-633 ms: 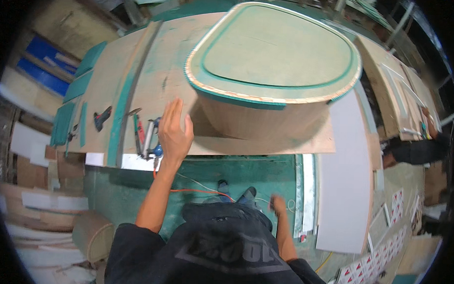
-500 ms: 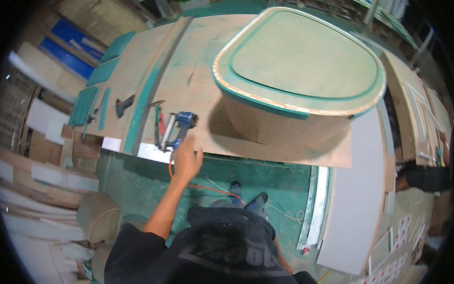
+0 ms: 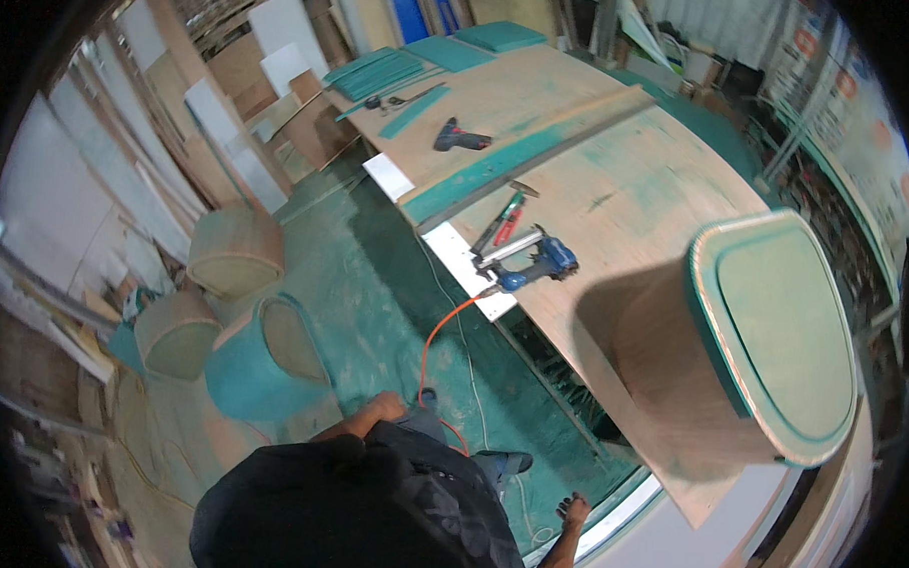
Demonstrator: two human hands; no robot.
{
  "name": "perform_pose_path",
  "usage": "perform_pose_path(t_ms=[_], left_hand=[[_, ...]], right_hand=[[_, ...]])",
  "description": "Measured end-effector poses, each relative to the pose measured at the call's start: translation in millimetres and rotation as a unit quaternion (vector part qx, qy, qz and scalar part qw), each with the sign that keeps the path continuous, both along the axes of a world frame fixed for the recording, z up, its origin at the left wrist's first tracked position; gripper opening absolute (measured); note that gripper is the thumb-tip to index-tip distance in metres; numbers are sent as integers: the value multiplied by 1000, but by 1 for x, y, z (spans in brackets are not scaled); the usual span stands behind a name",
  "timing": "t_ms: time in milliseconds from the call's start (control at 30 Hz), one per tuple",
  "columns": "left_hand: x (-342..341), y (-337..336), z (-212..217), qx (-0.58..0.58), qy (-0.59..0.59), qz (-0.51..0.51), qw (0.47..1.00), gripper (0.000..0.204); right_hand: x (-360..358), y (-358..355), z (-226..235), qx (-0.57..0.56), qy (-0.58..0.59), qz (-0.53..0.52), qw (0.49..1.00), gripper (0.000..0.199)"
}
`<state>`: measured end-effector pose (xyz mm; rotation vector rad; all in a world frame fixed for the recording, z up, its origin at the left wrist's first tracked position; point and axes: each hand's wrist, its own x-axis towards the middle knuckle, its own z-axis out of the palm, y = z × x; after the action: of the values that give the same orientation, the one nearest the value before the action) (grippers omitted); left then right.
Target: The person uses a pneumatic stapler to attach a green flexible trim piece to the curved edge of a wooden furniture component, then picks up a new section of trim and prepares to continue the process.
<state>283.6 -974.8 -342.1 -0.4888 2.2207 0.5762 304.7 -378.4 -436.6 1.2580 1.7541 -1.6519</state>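
My left hand (image 3: 386, 406) hangs low beside my body above the floor, its fingers too blurred to make out. On the other side my right hand (image 3: 573, 507) hangs down with loosely parted fingers and nothing in them. A blue nail gun (image 3: 541, 265) with an orange air hose (image 3: 435, 335) lies on its side at the near edge of the plywood worktable (image 3: 668, 181), away from both hands. Beside it lie a hammer (image 3: 502, 218) with a green handle and a red-handled tool (image 3: 509, 227). A large wooden form (image 3: 663, 341) with a rounded, green-edged top stands at the table's right end.
A cordless drill (image 3: 460, 136) and stacked green strips (image 3: 382, 73) lie farther along the table. A grey-edged straight bar (image 3: 539, 157) crosses it. Several rounded forms, one of them a teal form (image 3: 267, 363), stand on the floor at left. Boards (image 3: 219, 136) lean behind them.
My left hand has left the nail gun, which stays on the table, and dropped to my side. My view has turned left, and my right hand has come into sight.
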Motion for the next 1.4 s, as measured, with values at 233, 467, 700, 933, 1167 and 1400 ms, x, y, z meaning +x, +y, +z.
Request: perform_pose_path(t_ms=[233, 467, 700, 933, 1167, 1400], left_hand=[[40, -72, -20, 86, 93, 87, 988, 42], [160, -230, -112, 45, 45, 128, 990, 36], [195, -339, -122, -103, 109, 100, 984, 31], [170, -387, -134, -142, 75, 79, 984, 26], [119, -400, -158, 93, 75, 158, 980, 25], [6, -542, -139, -131, 90, 178, 971, 26]], right_hand=[[-53, -47, 12, 49, 12, 64, 997, 30], [0, -258, -32, -9, -85, 247, 965, 28], [-75, -327, -156, 252, 305, 696, 600, 31], [-195, -506, 12, -116, -35, 349, 929, 23], [-253, -589, 14, -95, -194, 511, 832, 47], [-394, -682, -19, -27, -166, 545, 821, 47]])
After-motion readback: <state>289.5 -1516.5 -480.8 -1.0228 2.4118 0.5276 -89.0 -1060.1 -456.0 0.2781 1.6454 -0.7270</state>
